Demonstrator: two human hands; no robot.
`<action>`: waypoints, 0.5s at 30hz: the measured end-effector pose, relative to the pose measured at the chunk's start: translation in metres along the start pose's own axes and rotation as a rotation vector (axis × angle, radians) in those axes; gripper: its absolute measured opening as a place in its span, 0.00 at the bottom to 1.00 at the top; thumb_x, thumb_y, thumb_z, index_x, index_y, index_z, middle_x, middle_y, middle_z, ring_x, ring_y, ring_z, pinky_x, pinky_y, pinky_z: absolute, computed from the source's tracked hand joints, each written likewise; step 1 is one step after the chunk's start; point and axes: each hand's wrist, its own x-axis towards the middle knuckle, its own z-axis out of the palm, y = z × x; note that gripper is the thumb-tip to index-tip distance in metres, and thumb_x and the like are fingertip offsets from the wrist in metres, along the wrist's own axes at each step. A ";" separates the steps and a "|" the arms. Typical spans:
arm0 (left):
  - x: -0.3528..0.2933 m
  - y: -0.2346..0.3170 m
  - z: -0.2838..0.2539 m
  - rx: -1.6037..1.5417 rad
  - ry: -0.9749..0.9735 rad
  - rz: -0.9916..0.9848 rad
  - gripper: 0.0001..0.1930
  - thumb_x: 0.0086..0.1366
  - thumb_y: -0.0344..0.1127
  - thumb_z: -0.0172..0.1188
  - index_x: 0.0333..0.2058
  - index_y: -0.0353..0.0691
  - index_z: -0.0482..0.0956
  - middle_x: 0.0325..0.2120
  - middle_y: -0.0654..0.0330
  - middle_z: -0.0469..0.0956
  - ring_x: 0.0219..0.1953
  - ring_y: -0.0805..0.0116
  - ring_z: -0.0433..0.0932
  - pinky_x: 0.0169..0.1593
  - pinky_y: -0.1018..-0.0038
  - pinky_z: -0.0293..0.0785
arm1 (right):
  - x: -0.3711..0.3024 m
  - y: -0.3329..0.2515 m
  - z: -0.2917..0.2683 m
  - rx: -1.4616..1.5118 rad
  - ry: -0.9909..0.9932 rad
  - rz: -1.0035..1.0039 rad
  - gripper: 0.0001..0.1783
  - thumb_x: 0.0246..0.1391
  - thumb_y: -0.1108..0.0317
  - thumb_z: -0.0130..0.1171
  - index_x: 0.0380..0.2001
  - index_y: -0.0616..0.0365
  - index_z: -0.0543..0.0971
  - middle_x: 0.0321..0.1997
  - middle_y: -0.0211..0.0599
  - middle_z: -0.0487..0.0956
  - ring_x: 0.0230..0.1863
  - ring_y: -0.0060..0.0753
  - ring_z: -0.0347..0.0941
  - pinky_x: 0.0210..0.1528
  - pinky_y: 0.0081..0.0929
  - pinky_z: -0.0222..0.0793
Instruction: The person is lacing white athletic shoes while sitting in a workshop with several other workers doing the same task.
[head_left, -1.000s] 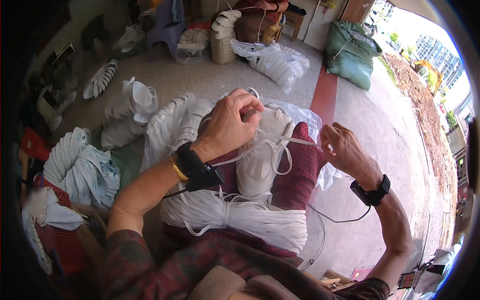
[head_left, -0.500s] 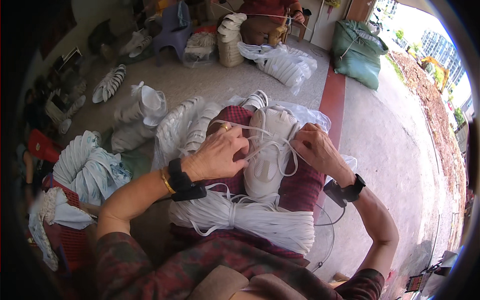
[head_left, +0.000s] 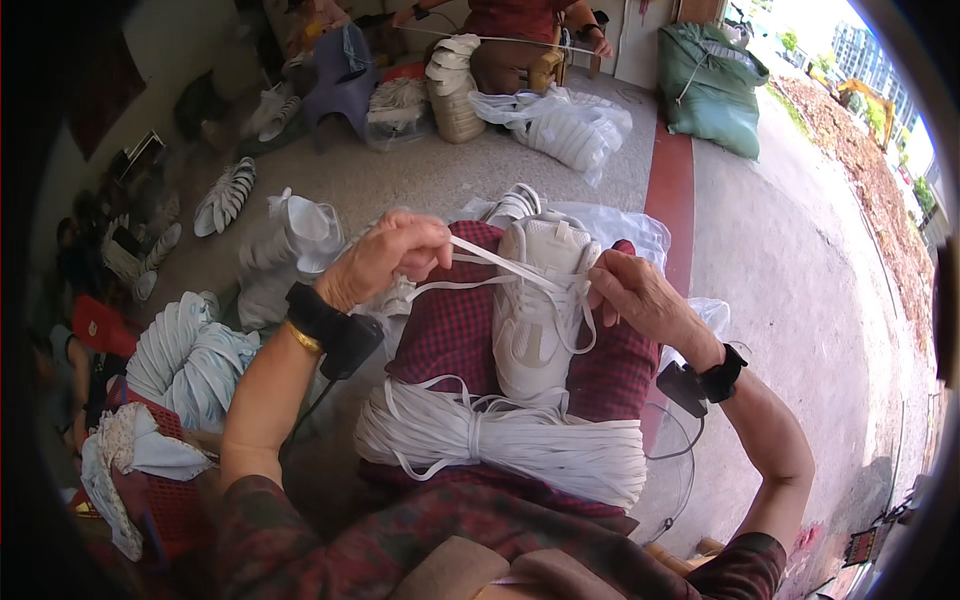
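Note:
A white sneaker (head_left: 525,345) rests on my lap over dark red checked cloth, its toe toward me. My left hand (head_left: 395,255) is raised to the left of the shoe, fingers closed on a white shoelace (head_left: 490,257) pulled taut from the eyelets. Another strand of lace droops below it across the cloth. At the shoe's right edge, my right hand (head_left: 635,293) pinches the lace near the eyelets; its fingertips are partly hidden. A lace loop hangs under that hand. Nearer me, a tied bundle of white shoelaces (head_left: 540,450) lies across my lap.
Stacked white shoe parts (head_left: 185,350) lie at the left beside a red basket (head_left: 165,500) with cloth on it. Plastic-wrapped stacks (head_left: 565,130), a purple chair (head_left: 340,85) and a green sack (head_left: 710,95) stand farther off. Another person (head_left: 510,40) sits at the back, holding a cord.
My left hand has moved up and left, away from the shoe, drawing the lace out straight. My right hand stays by the shoe's right side.

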 end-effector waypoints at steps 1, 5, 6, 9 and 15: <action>-0.001 -0.001 -0.009 -0.098 0.011 -0.032 0.17 0.69 0.39 0.50 0.26 0.33 0.79 0.18 0.72 0.60 0.19 0.79 0.55 0.26 0.77 0.53 | 0.000 -0.008 0.000 -0.009 -0.047 0.082 0.20 0.68 0.61 0.52 0.26 0.67 0.74 0.21 0.29 0.72 0.23 0.22 0.65 0.28 0.29 0.65; -0.004 -0.020 -0.024 -0.215 0.032 0.054 0.17 0.66 0.43 0.55 0.27 0.34 0.80 0.34 0.59 0.73 0.34 0.71 0.70 0.40 0.73 0.67 | -0.006 0.013 -0.017 -0.231 0.084 -0.031 0.16 0.66 0.64 0.54 0.29 0.68 0.75 0.19 0.32 0.71 0.21 0.22 0.64 0.25 0.30 0.62; -0.002 -0.023 -0.026 -0.209 0.028 0.049 0.17 0.66 0.43 0.55 0.27 0.34 0.80 0.34 0.59 0.73 0.34 0.71 0.70 0.40 0.73 0.67 | -0.013 0.018 -0.028 -0.253 0.162 -0.082 0.15 0.65 0.65 0.56 0.30 0.69 0.77 0.17 0.35 0.71 0.19 0.26 0.65 0.24 0.34 0.62; -0.002 -0.026 -0.010 -0.396 -0.061 0.115 0.17 0.67 0.45 0.55 0.28 0.36 0.81 0.45 0.58 0.72 0.46 0.68 0.72 0.51 0.70 0.71 | -0.047 0.049 -0.095 -0.372 0.448 0.042 0.11 0.62 0.70 0.58 0.28 0.67 0.75 0.18 0.41 0.72 0.18 0.29 0.62 0.22 0.35 0.59; 0.036 -0.030 0.046 0.241 -0.048 0.135 0.07 0.63 0.34 0.63 0.30 0.37 0.79 0.41 0.62 0.73 0.37 0.75 0.74 0.42 0.77 0.72 | -0.142 0.122 -0.212 -1.141 0.809 0.191 0.13 0.64 0.67 0.59 0.27 0.60 0.69 0.20 0.47 0.75 0.19 0.48 0.69 0.22 0.39 0.62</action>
